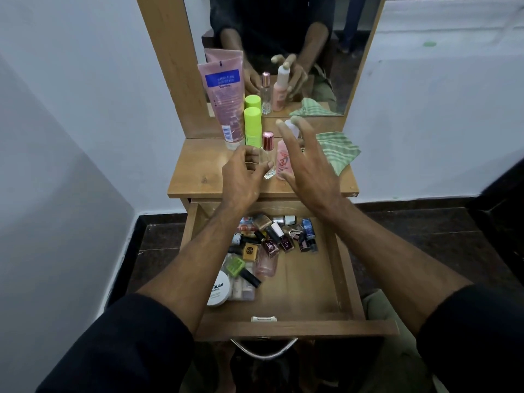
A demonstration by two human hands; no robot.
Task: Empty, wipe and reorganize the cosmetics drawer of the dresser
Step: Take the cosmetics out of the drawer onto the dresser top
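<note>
The dresser's drawer (pixel 309 282) is pulled out below me; several nail polish bottles (pixel 279 234) and a white round jar (pixel 218 290) are heaped in its left and rear part. On the dresser top (pixel 195 177), my left hand (pixel 241 180) curls around the lower part of a clear perfume bottle (pixel 268 143) with a rose-gold cap. Beside it stands a pink bottle (pixel 283 165) with a white cap. My right hand (pixel 306 168) is against that pink bottle, its fingers spread and not closed on it.
A pink tube (pixel 224 95) and a lime-green stick (pixel 252 123) stand at the back left of the top, by the mirror (pixel 283 29). A green striped cloth (pixel 337 151) lies at the right. The drawer's right half shows bare wood. White walls flank the dresser.
</note>
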